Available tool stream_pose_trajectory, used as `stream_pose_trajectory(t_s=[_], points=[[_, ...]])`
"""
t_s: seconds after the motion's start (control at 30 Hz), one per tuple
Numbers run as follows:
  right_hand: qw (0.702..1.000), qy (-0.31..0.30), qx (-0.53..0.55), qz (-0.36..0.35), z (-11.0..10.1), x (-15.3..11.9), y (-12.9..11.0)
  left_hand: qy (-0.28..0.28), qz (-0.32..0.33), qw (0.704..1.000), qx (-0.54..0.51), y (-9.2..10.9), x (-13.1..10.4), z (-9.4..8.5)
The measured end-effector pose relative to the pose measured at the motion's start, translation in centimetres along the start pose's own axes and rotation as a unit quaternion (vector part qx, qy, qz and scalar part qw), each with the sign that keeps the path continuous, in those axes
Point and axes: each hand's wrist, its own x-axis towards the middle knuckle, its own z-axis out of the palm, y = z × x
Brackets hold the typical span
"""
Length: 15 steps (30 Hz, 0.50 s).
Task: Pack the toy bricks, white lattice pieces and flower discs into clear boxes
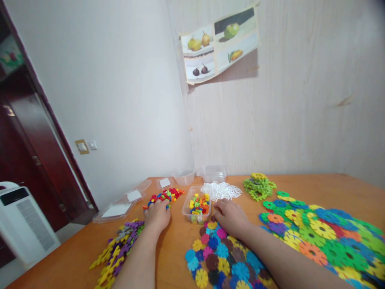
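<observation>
My left hand (158, 214) reaches onto the near edge of a pile of small colourful toy bricks (173, 193). Its fingers bend down into the bricks, closed as far as they show; the fingertips are hidden. A clear plastic tub (185, 204), partly filled with bricks in yellow, orange, red, green and blue, stands between my hands. Just right of the tub, my right hand (230, 216) rests with its fingers curled down and closed. Whether it touches the tub or holds anything, I cannot tell. Under my right wrist spreads a pile of small flower-shaped discs (222, 251).
White plastic pieces (224, 190) lie behind the tub, green and yellow ones (258, 188) farther right. Large notched discs (321, 230) cover the right side. Purple and yellow pieces (120, 249) lie by my left forearm. Clear lids (116, 209) and empty containers (213, 173) stand along the wall.
</observation>
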Motion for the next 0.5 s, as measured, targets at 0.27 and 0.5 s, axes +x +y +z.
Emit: stream_pose_trajectory(t_s=[0.27, 0.5], points=[[1.000, -0.005, 0.001, 0.004, -0.55, -0.25, -0.39, -0.021, -0.006, 1.000, -0.018, 0.85, -0.12, -0.81], [1.000, -0.002, -0.004, 0.002, -0.47, -0.20, -0.35, -0.022, -0.036, 0.999, -0.027, 0.71, -0.12, -0.67]])
